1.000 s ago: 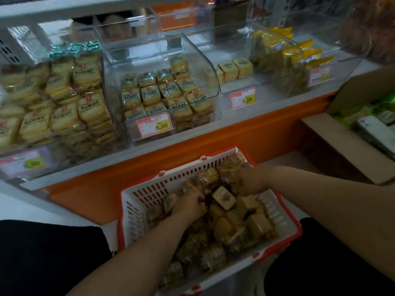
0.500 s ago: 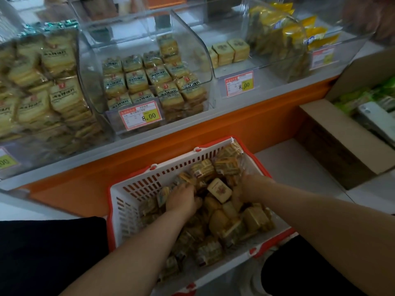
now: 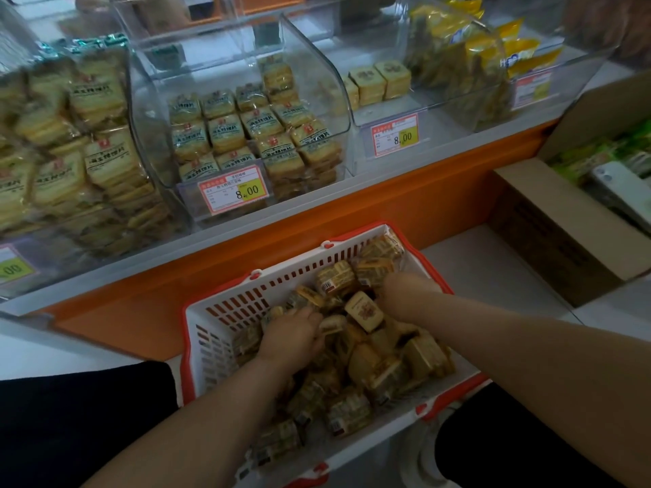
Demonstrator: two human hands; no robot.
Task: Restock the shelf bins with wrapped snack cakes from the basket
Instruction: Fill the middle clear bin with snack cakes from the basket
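A white basket with a red rim (image 3: 225,332) sits low in front of me, filled with several wrapped snack cakes (image 3: 366,313). My left hand (image 3: 292,334) is down among the cakes at the basket's middle, fingers curled round one or more of them. My right hand (image 3: 394,290) is pushed into the pile at the far right of the basket, its fingers buried and hidden. Above, a clear shelf bin (image 3: 387,135) holds only a few of the same square cakes (image 3: 382,82) at its back.
Clear bins of wrapped biscuit packs (image 3: 246,135) stand at the left and middle of the shelf, and a bin of yellow bags (image 3: 468,58) at the right. An orange shelf front (image 3: 352,209) runs behind the basket. An open cardboard box (image 3: 563,223) sits at the right.
The view has shifted down and closer to the shelf. Both hands stay in the basket, working deeper into the cakes; the right hand has moved slightly toward the far right corner.
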